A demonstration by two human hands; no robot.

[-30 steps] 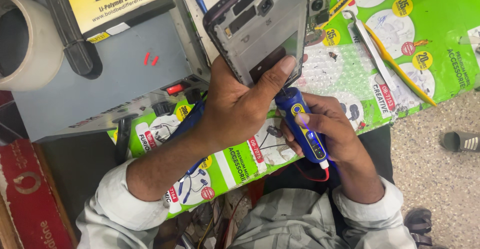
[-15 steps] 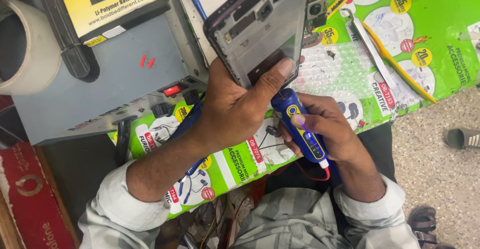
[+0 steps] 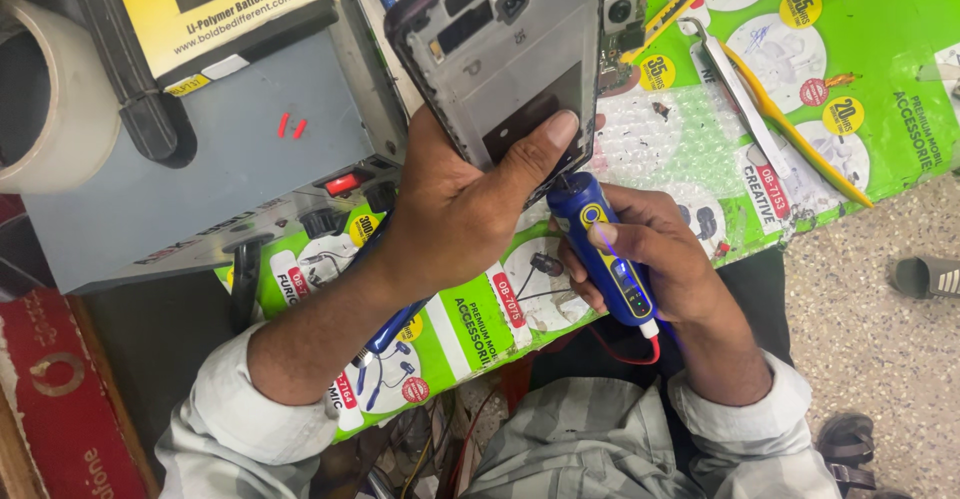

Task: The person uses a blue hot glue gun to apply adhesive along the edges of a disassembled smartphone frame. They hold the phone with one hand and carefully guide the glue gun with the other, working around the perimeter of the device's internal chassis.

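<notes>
Slippage is the main risk: the opened phone frame (image 3: 505, 54) is held tilted in the air above the desk (image 3: 880, 79), pinned only between the left hand's (image 3: 455, 219) thumb on its inner face and fingers hidden behind it. A hard push from the tool could probably lever the frame out of that pinch, or drive the tip across the exposed inner parts near the lower edge. The blue electric tool (image 3: 603, 251) has a red wire trailing from its rear end toward the lap; a snag there could jerk the tip off its spot.

The left hand is closed around the frame's lower end, forearm rising from the lower left, wrist bent so the open side faces the camera. The right hand (image 3: 660, 269) is wrapped shut around the tool's body, index finger lying along its top, tip pointing up at the frame's bottom edge, where it seems to touch. A loose circuit board (image 3: 620, 24), tweezers (image 3: 735, 94) and a grey power unit (image 3: 200, 179) sit nearby.
</notes>
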